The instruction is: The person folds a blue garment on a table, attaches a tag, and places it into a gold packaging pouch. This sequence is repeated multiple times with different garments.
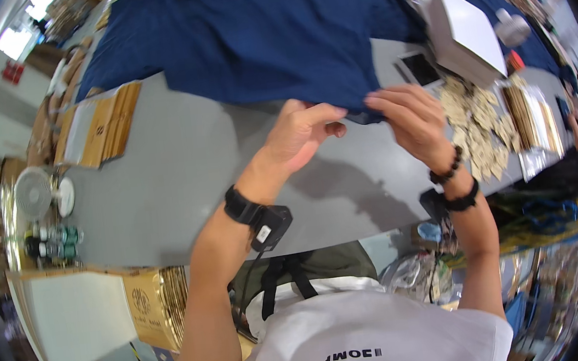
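A navy blue cloth garment (261, 34) lies spread over the far half of a grey table (162, 195), its near edge drawn toward me. My right hand (413, 118) grips the near right corner of that edge between thumb and fingers. Just to its left, my left hand (300, 134) pinches the same edge with thumb and forefinger. The fabric between the two hands is slightly raised and folded, and its underside is mostly hidden. I wear dark straps with small black devices on both wrists.
Stacked brown packages (101, 127) and a white fan (36, 193) stand at left, near plastic bottles (60, 241). At right are a white box (465, 35), a dark-screened phone (419, 69), a pile of beige tags (478, 127) and more flat packages (530, 115).
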Demonstrator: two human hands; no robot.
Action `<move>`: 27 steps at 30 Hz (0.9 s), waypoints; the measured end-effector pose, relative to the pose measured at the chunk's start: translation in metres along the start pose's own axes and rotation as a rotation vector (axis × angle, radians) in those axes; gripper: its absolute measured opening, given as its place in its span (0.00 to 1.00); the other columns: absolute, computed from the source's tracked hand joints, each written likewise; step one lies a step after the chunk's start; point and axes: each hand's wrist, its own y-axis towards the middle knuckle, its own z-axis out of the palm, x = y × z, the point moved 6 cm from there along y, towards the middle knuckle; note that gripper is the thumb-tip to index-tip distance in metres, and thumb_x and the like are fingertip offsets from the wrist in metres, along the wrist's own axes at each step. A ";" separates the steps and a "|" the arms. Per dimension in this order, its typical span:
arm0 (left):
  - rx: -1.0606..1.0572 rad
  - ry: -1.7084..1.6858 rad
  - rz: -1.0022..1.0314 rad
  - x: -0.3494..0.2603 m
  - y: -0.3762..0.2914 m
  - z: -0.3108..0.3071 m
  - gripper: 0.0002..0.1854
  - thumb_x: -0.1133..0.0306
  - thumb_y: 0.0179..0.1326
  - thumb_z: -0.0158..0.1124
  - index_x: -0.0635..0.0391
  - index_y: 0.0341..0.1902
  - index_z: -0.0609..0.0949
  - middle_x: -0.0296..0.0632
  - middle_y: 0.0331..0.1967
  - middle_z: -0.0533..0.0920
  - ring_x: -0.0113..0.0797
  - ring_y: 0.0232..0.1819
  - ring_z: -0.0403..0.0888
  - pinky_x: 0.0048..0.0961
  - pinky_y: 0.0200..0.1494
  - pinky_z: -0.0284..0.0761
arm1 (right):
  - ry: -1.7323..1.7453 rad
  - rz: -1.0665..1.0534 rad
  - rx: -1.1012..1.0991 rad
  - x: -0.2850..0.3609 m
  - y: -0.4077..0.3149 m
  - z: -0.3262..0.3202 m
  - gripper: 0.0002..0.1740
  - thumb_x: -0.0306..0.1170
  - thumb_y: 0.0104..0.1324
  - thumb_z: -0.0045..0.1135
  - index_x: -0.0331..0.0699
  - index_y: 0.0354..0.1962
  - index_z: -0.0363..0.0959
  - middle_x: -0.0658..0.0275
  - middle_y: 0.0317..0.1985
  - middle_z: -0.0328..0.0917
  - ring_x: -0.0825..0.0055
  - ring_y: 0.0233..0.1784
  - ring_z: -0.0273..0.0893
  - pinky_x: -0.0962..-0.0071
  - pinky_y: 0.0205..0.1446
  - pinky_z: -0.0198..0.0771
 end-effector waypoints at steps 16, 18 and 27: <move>-0.813 -0.249 0.716 -0.207 0.030 -0.225 0.13 0.74 0.72 0.62 0.63 0.58 0.78 0.48 0.57 0.83 0.48 0.55 0.83 0.50 0.61 0.80 | 0.243 1.076 -0.759 -0.158 -0.171 -0.180 0.13 0.37 0.79 0.60 0.35 0.46 0.83 0.67 0.34 0.82 0.86 0.32 0.72 0.81 0.36 0.65; -0.931 -0.202 0.771 -0.236 0.006 -0.266 0.13 0.76 0.71 0.61 0.64 0.57 0.78 0.50 0.57 0.82 0.50 0.54 0.83 0.52 0.60 0.80 | 0.284 1.084 -0.909 -0.194 -0.195 -0.202 0.15 0.37 0.81 0.57 0.32 0.50 0.82 0.65 0.36 0.83 0.81 0.33 0.78 0.75 0.32 0.69; -1.215 -0.135 0.844 -0.296 -0.231 -0.453 0.12 0.80 0.68 0.56 0.67 0.53 0.78 0.56 0.52 0.83 0.52 0.51 0.85 0.53 0.55 0.84 | -1.237 0.960 0.285 -0.286 -0.257 -0.294 0.22 0.42 0.81 0.51 0.33 0.58 0.77 0.38 0.49 0.83 0.45 0.46 0.84 0.50 0.41 0.76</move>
